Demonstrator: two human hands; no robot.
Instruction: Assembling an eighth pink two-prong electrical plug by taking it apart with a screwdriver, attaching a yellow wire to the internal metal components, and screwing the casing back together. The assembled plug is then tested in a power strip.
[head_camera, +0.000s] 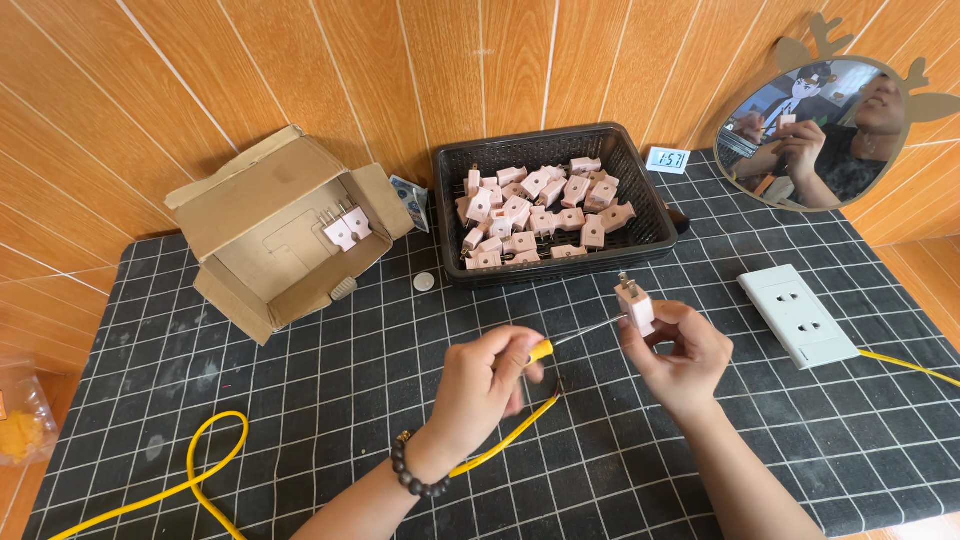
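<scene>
Your left hand (483, 385) is closed around a yellow-handled screwdriver (575, 336), its thin shaft reaching toward 2 o'clock to touch the pink plug (635, 303). Your right hand (678, 352) pinches that plug upright, prongs up, above the gridded surface (300, 400). A yellow cable (215, 455) trails off toward 8 o'clock. At 12 o'clock sits a black basket (640, 180) of similar plugs, at 10 o'clock an open cardboard box (250, 215), and at 3 o'clock a white socket strip (797, 315).

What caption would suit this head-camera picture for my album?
Left hand puts a yellow-handled screwdriver to a pink plug held in the right hand.
</scene>
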